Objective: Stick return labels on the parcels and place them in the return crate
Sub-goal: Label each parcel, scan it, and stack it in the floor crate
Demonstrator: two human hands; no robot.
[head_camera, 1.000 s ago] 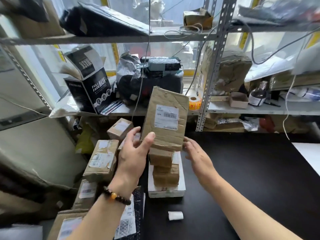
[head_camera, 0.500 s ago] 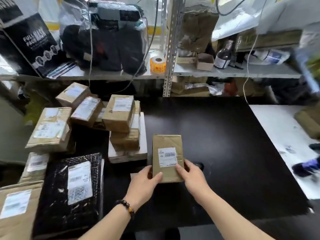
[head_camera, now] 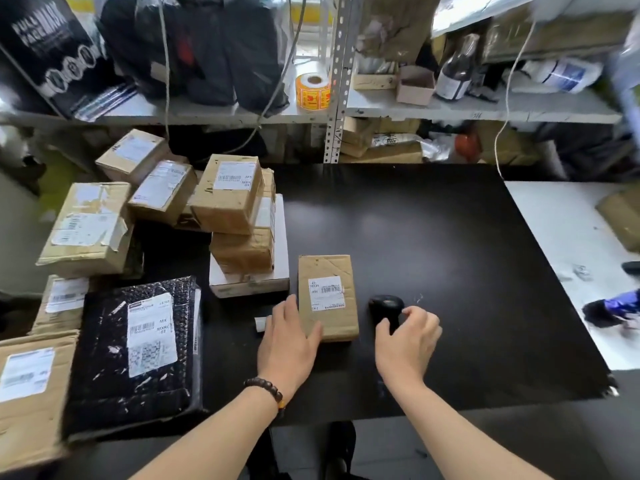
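Parcel-handling stockroom: slotted metal shelving (head_camera: 337, 81) crowded with goods, labelled cardboard parcels (head_camera: 227, 194) heaped at the edge of a black work surface (head_camera: 433, 237), orange sticker roll (head_camera: 312, 91) on shelf.

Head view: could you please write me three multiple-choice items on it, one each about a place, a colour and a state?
1. Where is the orange label roll?
A. on the shelf
B. on the floor
C. inside a crate

2. What colour is the mailer?
A. white
B. black
C. blue

3. How is the parcel that the left hand touches?
A. standing on end
B. held in the air
C. lying flat on the table, label up

Answers:
1 A: the roll stands on the shelf board beside the metal upright.
2 B: its bubble wrap is black, with a white label on top.
3 C: it lies flat on the dark top and its white label faces the camera.
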